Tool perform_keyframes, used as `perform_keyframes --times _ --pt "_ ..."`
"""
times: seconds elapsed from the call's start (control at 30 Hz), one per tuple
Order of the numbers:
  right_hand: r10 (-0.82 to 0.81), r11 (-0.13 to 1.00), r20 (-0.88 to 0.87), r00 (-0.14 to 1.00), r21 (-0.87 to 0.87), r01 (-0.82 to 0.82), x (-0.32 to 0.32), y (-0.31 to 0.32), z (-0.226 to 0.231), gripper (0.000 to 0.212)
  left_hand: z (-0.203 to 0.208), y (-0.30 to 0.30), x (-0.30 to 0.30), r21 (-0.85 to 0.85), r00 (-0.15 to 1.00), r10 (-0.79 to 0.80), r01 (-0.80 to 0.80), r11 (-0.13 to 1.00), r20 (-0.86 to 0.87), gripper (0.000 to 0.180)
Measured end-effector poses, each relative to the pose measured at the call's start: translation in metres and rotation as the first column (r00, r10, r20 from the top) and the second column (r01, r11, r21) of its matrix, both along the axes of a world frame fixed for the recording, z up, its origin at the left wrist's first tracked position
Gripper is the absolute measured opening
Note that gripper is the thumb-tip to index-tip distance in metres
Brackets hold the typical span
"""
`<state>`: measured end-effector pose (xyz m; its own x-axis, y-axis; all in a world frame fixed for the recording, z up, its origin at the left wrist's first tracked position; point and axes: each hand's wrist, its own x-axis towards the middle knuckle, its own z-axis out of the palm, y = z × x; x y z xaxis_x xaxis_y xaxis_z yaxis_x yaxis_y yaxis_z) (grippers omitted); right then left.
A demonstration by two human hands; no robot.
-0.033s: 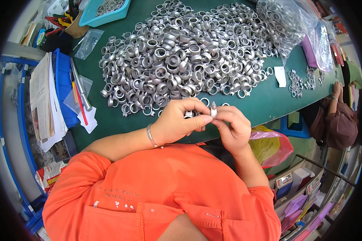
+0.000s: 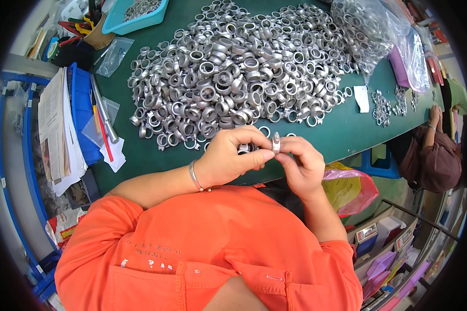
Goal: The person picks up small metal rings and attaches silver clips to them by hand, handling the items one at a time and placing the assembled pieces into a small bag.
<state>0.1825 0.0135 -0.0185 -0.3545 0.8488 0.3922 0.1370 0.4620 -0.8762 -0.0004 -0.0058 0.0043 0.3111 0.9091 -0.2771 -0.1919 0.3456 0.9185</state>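
Over the near side of the desk (image 2: pixel 337 130), the left hand (image 2: pixel 237 151) and the right hand (image 2: pixel 303 165) meet, both pinching one metal ring (image 2: pixel 276 145) between thumb and fingers; another ring (image 2: pixel 243 147) shows beside the left hand's curled fingers, though whether it is held cannot be told. Just beyond spreads a big pile (image 2: pixel 228 78) of similar rings, with a blue basket (image 2: pixel 138 24) near its far left and a white paper (image 2: pixel 361 99) to its right.
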Motion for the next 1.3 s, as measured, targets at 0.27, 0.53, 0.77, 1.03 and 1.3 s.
perform_keyframes --times 0.27,0.53,0.77,1.03,1.3 --pt "0.011 0.743 -0.389 0.921 -0.614 -0.268 0.005 0.001 0.008 0.025 -0.007 0.001 -0.001 0.614 0.951 0.117 0.088 0.785 -0.286 0.012" --pt "-0.016 0.812 -0.655 0.756 -0.449 -0.372 0.003 0.002 0.007 0.042 -0.001 -0.001 0.0 0.307 0.956 0.15 -0.067 0.949 -0.254 0.019" --pt "-0.019 0.782 -0.726 0.687 -0.438 -0.442 0.004 0.002 0.003 0.029 0.007 0.002 0.001 0.055 0.988 0.152 -0.149 0.987 -0.039 0.018" --pt "-0.375 0.258 -0.807 0.455 -0.563 -0.785 -0.019 -0.006 -0.001 0.038 0.018 0.017 0.0 0.904 0.902 0.395 -0.014 0.427 -0.173 0.017" --pt "-0.601 0.216 -0.692 0.399 -0.621 -0.753 0.024 -0.024 -0.005 0.017 0.018 0.02 0.017 0.833 0.873 0.184 0.338 0.437 -0.451 0.02"
